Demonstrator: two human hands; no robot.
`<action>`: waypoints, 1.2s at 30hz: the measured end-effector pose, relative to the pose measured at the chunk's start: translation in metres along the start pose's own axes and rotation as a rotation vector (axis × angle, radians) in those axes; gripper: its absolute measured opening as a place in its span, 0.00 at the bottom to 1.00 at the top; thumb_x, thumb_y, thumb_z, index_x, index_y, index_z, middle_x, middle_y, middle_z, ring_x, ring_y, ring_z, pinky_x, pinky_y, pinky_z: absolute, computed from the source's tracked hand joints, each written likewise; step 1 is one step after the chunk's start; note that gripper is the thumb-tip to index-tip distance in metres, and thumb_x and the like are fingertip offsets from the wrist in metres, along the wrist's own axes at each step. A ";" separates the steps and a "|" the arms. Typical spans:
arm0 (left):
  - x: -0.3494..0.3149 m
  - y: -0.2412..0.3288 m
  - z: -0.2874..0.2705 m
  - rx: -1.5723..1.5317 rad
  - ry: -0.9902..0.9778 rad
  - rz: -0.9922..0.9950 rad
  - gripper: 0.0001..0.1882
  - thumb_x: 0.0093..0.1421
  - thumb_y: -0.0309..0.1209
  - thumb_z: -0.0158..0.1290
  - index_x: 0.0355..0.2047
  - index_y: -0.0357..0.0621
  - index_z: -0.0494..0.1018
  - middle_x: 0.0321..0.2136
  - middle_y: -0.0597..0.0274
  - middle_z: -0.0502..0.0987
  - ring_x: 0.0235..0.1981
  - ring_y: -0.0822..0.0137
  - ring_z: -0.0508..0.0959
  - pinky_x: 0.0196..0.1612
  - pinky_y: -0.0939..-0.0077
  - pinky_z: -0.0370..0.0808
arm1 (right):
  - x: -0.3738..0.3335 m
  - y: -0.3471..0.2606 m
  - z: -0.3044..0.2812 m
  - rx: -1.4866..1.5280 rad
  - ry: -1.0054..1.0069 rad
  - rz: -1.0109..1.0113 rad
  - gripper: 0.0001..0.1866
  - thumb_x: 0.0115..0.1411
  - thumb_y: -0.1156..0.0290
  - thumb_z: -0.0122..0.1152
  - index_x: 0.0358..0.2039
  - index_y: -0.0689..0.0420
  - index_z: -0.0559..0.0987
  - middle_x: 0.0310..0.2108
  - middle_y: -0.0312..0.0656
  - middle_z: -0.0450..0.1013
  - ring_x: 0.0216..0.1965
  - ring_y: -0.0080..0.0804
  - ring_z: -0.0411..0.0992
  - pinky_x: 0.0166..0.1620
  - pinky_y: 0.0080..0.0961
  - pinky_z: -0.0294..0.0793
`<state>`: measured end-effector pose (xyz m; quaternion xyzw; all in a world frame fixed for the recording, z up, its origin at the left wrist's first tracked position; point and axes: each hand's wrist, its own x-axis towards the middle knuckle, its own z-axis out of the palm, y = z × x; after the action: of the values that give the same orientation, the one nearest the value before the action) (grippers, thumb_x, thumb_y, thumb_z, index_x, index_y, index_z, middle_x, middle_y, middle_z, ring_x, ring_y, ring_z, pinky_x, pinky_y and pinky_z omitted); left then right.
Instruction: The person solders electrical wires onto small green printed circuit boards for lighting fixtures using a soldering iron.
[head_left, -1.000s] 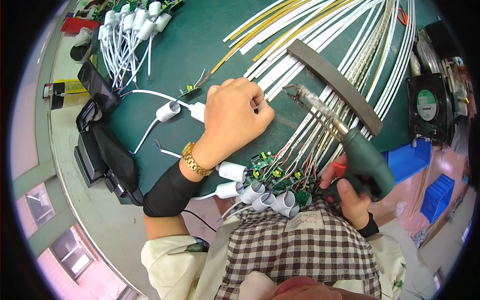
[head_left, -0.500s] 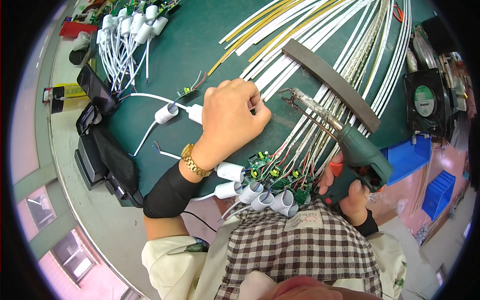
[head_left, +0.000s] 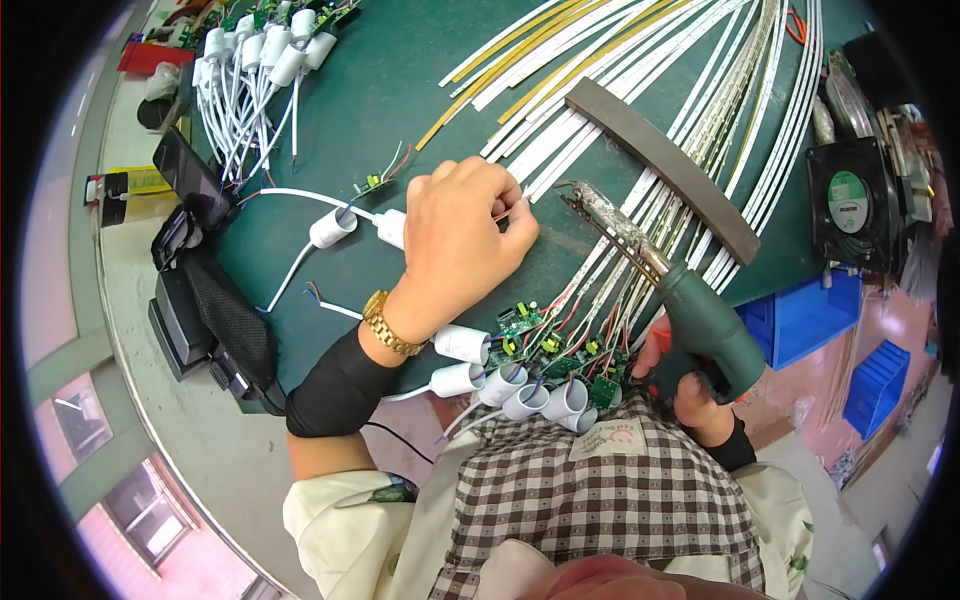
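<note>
My left hand (head_left: 462, 240) is closed in a pinch, a thin wire (head_left: 506, 211) just showing between thumb and fingers beside the end of a white LED strip (head_left: 541, 186). Partly under this hand lies a white lamp cap (head_left: 391, 228). My right hand (head_left: 695, 400) grips a green soldering gun (head_left: 708, 325), its handle partly hidden. The gun's metal tip points left, close to the strip ends and a short way right of my left fingertips. Along the near edge lie several white lamp caps (head_left: 462, 343) with green circuit boards (head_left: 605, 391) wired to strips.
A dark curved bar (head_left: 665, 172) lies across the LED strips. More wired caps (head_left: 288, 66) are heaped far left. A loose cap (head_left: 333, 228) and small board (head_left: 376, 184) lie left of my hand. A black fan (head_left: 850, 205) and blue bins (head_left: 815, 315) are at right.
The soldering gun and my right hand have shifted slightly left and toward me. My left hand stays nearly in place, its thumb a touch further left.
</note>
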<state>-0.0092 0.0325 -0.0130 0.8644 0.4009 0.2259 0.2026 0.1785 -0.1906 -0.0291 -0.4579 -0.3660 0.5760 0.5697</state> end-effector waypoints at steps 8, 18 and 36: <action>0.001 -0.002 -0.007 -0.088 -0.071 -0.019 0.04 0.44 0.27 0.58 0.18 0.46 0.73 0.19 0.68 0.72 0.26 0.65 0.71 0.36 0.68 0.61 | 0.002 0.001 -0.003 -0.234 -0.016 -0.008 0.37 0.57 0.40 0.56 0.54 0.60 0.66 0.30 0.41 0.68 0.28 0.29 0.71 0.33 0.26 0.71; 0.004 -0.001 -0.011 -0.072 -0.157 -0.021 0.05 0.44 0.27 0.58 0.17 0.46 0.72 0.19 0.67 0.71 0.26 0.64 0.71 0.36 0.67 0.60 | 0.007 -0.007 -0.002 -0.405 -0.016 -0.083 0.19 0.41 0.75 0.59 0.38 0.61 0.79 0.26 0.37 0.77 0.26 0.32 0.77 0.34 0.23 0.76; 0.003 -0.001 -0.015 -0.018 -0.219 0.060 0.04 0.43 0.26 0.58 0.16 0.46 0.73 0.22 0.69 0.71 0.28 0.65 0.70 0.39 0.67 0.59 | -0.013 -0.002 -0.004 -0.292 -0.059 0.140 0.36 0.56 0.42 0.59 0.49 0.65 0.68 0.30 0.39 0.69 0.31 0.26 0.69 0.37 0.23 0.69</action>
<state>-0.0171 0.0381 -0.0006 0.8937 0.3481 0.1396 0.2461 0.1821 -0.2033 -0.0274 -0.5432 -0.4296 0.5680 0.4447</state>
